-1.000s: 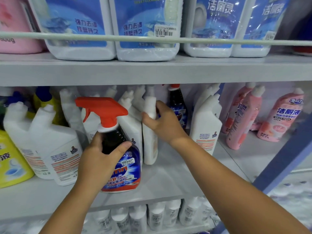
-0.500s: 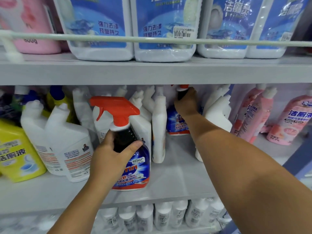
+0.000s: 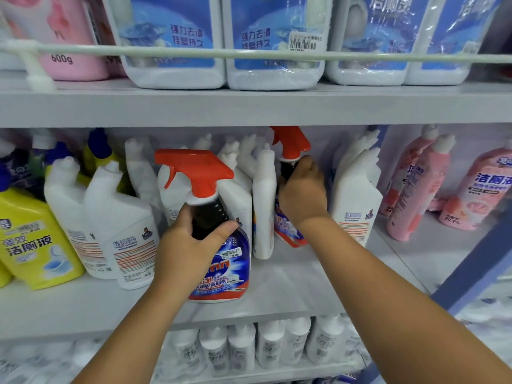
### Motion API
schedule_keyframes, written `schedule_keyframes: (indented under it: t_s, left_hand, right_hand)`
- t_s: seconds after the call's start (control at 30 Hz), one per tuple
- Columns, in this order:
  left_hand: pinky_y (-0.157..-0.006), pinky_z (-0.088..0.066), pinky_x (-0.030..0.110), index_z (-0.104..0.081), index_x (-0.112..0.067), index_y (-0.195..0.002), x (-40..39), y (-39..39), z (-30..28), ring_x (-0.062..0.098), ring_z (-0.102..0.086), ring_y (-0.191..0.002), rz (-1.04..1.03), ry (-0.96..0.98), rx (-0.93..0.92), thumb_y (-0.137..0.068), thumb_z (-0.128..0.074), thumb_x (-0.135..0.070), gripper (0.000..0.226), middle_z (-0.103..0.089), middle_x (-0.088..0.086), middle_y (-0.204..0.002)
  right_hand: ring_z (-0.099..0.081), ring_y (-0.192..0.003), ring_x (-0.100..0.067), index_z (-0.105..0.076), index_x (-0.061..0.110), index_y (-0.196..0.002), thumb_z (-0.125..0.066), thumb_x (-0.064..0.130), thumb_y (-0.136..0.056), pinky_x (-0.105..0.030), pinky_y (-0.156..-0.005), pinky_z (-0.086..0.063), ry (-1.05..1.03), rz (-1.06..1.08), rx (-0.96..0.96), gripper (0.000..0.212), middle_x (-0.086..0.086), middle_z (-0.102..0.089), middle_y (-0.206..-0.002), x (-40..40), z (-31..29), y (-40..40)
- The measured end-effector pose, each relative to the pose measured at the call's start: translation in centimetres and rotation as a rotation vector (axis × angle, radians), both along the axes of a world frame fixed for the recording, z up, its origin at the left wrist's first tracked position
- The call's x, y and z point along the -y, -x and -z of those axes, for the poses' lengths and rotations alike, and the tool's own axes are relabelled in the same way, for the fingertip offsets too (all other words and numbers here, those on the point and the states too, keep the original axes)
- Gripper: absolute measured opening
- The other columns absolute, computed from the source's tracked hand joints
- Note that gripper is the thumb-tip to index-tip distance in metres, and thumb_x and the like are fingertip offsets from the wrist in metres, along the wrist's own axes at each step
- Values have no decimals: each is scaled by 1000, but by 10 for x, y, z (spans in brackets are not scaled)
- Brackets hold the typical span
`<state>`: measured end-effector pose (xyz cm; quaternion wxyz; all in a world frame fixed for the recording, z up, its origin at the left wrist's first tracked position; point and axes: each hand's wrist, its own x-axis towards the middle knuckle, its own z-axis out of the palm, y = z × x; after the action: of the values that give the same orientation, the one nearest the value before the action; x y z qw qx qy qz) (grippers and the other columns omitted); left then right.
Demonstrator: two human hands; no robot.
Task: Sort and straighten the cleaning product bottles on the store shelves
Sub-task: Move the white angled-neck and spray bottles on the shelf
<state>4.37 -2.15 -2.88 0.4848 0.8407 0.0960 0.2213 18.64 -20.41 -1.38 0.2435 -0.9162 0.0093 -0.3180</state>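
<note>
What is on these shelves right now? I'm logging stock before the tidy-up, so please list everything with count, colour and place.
Front spray bottle: one, dark blue with red trigger, middle shelf front.
Rear spray bottle: one, same colours, tilted, further back.
White angled-neck bottles: many, exact count hidden, middle shelf left, centre and right.
Yellow bottles: at least two, far left.
Pink bottles: at least three, middle shelf right.
Blue-label jugs: four, white, top shelf.
Pink container: one, top shelf left.
Small white bottles: a row, bottom shelf.
Left hand: grips front spray bottle's neck.
Right hand: grips rear spray bottle's neck.
</note>
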Motion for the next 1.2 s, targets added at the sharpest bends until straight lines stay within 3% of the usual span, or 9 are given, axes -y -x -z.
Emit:
schedule_keyframes:
  t_s: [0.07, 0.13, 0.27, 0.4, 0.47, 0.57, 0.8, 1.0, 1.2]
  left_hand:
    - [-72, -53, 33, -48, -45, -108, 0, -1, -1, 11, -66, -87, -7, 3, -3, -74, -71, -66, 46, -63, -25, -91]
    - [-78, -57, 37, -48, -48, -106, -1, -1, 0, 13, -68, -90, -10, 15, 5, -77, -74, -64, 42, -66, -23, -93]
    - [-83, -59, 42, -46, -53, -106, -1, 0, 2, 13, -69, -93, -3, 26, -2, -79, -75, -61, 40, -67, -22, -96]
    - [-90, -57, 40, -50, -47, -106, -3, 1, -1, 10, -68, -99, 71, 32, -50, -86, -71, -56, 31, -67, -22, -100]
    - [-94, -57, 41, -55, -51, -104, -6, 5, -2, 6, -69, -101, 136, 51, -77, -86, -73, -56, 27, -71, -21, -105]
    - [-94, -58, 43, -60, -53, -107, -5, 13, -3, 4, -71, -102, 175, 70, -92, -84, -76, -51, 29, -74, -21, -108]
    - [-90, -60, 45, -67, -42, -102, 8, 38, -9, 6, -74, -93, 185, 200, -48, -88, -77, -38, 18, -78, -15, -100]
    - [-72, -49, 20, -66, -40, -93, 23, 63, -12, -11, -69, -80, 281, 239, -5, -85, -80, -28, 20, -72, -32, -85]
    - [-72, -49, 18, -67, -41, -94, 45, 88, -20, -9, -69, -82, 415, 250, 30, -84, -80, -30, 21, -73, -30, -89]
  right_hand:
    - [-53, -120, -43, -38, -5, -137, -55, 37, -99, -47, -92, -47, -40, -12, -139, 60, -25, -52, -131, 3, -9, 18]
    - [-47, -129, -38, -34, 1, -142, -60, 38, -97, -47, -100, -43, -96, -19, -223, 64, -18, -49, -138, 14, -14, 37]
    - [-57, -108, -38, -44, 6, -126, -67, 36, -94, -42, -83, -49, -152, -180, -164, 49, -17, -60, -120, 42, -10, 83]
    - [-65, -88, -16, -59, 24, -110, -75, 39, -88, -32, -68, -47, -397, -364, -299, 31, 4, -69, -98, 70, -14, 112]
    - [-69, -85, -9, -63, 30, -107, -77, 39, -87, -29, -69, -51, -507, -445, -342, 26, 8, -73, -93, 76, -11, 118]
    - [-73, -85, -11, -64, 32, -106, -78, 37, -86, -36, -76, -59, -591, -509, -357, 24, 5, -75, -94, 78, -4, 119]
    - [-73, -84, -16, -67, 28, -97, -78, 30, -87, -38, -75, -59, -714, -481, -288, 16, 4, -75, -88, 80, -2, 147]
    - [-74, -87, -20, -69, 28, -98, -78, 21, -88, -40, -80, -60, -801, -378, -251, 15, 0, -77, -93, 92, -11, 195]
    - [-75, -93, -23, -72, 35, -102, -77, 28, -89, -50, -89, -59, -771, -316, -186, 16, 1, -78, -98, 118, -27, 242]
